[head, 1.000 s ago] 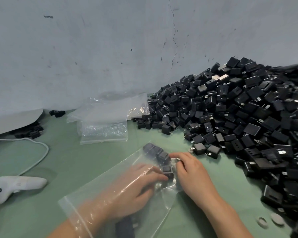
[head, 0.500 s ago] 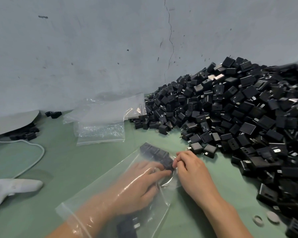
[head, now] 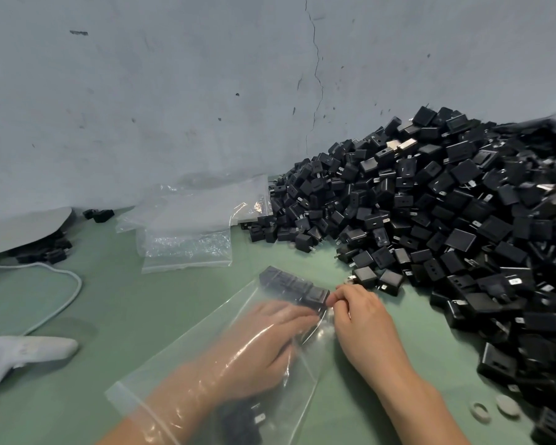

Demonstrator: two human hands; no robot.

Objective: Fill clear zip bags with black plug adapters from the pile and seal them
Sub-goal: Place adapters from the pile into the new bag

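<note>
A clear zip bag (head: 187,358) lies on the green table in front of me. My left hand (head: 260,345) is inside it up to the forearm, fingers reaching toward a row of black plug adapters (head: 294,285) at the bag's far end. More adapters (head: 241,419) lie in the bag near my wrist. From outside, my right hand (head: 360,319) pinches the bag's far corner beside that row. The big pile of black adapters (head: 446,220) fills the right side against the wall.
Empty clear zip bags (head: 190,226) lie stacked behind my hands by the wall. A white controller (head: 20,351) and white cable (head: 61,300) sit at the left. Two small round discs (head: 495,407) lie near the front right. A grey board (head: 20,229) covers more adapters at far left.
The row of adapters has been pushed deeper toward the bag's far end. My right hand has slid slightly forward along the bag's corner; my left hand stays inside.
</note>
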